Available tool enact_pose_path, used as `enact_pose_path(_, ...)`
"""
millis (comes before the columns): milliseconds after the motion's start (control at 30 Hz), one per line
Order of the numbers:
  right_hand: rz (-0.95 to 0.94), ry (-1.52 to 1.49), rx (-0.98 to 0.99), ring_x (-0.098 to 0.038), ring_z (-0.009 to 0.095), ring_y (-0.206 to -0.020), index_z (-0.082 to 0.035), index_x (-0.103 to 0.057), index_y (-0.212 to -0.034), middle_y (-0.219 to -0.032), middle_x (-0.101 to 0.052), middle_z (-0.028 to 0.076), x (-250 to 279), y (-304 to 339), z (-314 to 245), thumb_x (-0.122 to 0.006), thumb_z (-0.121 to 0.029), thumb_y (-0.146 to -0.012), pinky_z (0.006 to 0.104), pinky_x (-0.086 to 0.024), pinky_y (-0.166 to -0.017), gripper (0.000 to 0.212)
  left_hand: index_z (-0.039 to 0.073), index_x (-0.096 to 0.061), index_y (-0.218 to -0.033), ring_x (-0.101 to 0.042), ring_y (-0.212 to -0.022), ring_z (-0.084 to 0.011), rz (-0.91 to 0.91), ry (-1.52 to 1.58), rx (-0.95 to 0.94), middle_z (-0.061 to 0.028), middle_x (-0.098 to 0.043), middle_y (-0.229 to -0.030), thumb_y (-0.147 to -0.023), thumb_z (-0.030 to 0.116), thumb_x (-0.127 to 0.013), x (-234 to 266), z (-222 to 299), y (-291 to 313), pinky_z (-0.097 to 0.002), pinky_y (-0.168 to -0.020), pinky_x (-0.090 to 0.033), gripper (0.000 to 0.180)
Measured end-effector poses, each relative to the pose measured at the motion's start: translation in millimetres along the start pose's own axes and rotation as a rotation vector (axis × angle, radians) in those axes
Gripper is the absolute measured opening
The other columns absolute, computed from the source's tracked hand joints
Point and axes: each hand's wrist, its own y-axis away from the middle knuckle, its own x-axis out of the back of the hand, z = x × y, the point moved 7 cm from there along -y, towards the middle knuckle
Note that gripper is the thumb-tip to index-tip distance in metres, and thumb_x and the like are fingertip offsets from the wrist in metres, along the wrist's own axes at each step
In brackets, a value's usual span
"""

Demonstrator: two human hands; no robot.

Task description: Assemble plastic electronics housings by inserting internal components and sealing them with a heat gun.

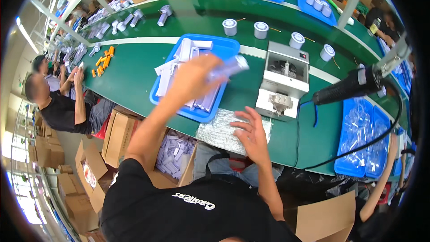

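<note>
My left hand [197,80] is closed around a pale lavender plastic part [229,68], blurred by motion, above a blue tray [157,101]. In that tray lies a pile of similar long white and lavender plastic parts [165,80]. My right hand [251,135] hovers over a crinkled silver foil pad [215,130] at the table's near edge, fingers spread and holding nothing. Just right of it stands a grey and white box-shaped machine [278,85], its front compartment showing metal pieces. A black hand-held power tool [347,88] on a cable hangs farther right.
Several round white parts with wires [261,30] stand along the green conveyor [197,20]. Blue trays of clear plastic covers [358,134] sit at right. Orange cylinders [104,62] lie at left, near a co-worker [67,103]. A cardboard box of lavender parts [175,152] is below the table edge.
</note>
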Motion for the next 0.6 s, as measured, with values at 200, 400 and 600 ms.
enact_pose_path(200, 0.071, -0.022, 0.054, -0.066, 0.020, -0.122, 0.000, -0.036, -0.155, -0.143, -0.061, 0.015, 20.0, 3.3, 19.2, -0.069, -0.008, -0.104, 0.0336, -0.058, -0.095, 0.061, 0.008, -0.072, -0.126, -0.072, -0.097, -0.0358, -0.500, 0.464, -0.103, -0.0125, -0.069, -0.104, -0.081, 0.032, -0.090, -62.0, 96.7, 51.7, -0.0422, -0.078, -0.059, 0.054)
enact_pose_path(400, 0.061, 0.043, -0.122, -0.073, 0.017, -0.104, 0.000, -0.047, -0.138, -0.122, -0.071, 0.013, 16.0, -0.8, 25.9, -0.067, -0.014, -0.108, 0.0314, -0.060, -0.084, 0.039, 0.003, -0.080, -0.111, -0.076, -0.087, -0.0162, -0.787, 0.920, 0.141, -0.0083, -0.081, -0.096, -0.098, 0.030, -0.080, -89.2, -39.7, -62.6, -0.0329, -0.077, -0.061, 0.030)
enact_pose_path(600, -0.159, 0.378, -0.043, -0.071, 0.017, -0.091, 0.002, -0.050, -0.133, -0.108, -0.073, 0.012, -18.6, -11.9, 9.1, -0.066, -0.019, -0.109, 0.0326, -0.058, -0.081, 0.036, 0.001, -0.073, -0.124, -0.074, -0.101, -0.0401, 0.141, 0.030, 0.341, -0.0215, -0.077, -0.107, -0.102, 0.044, -0.070, -116.7, -315.1, -148.7, -0.0463, -0.091, -0.058, 0.049)
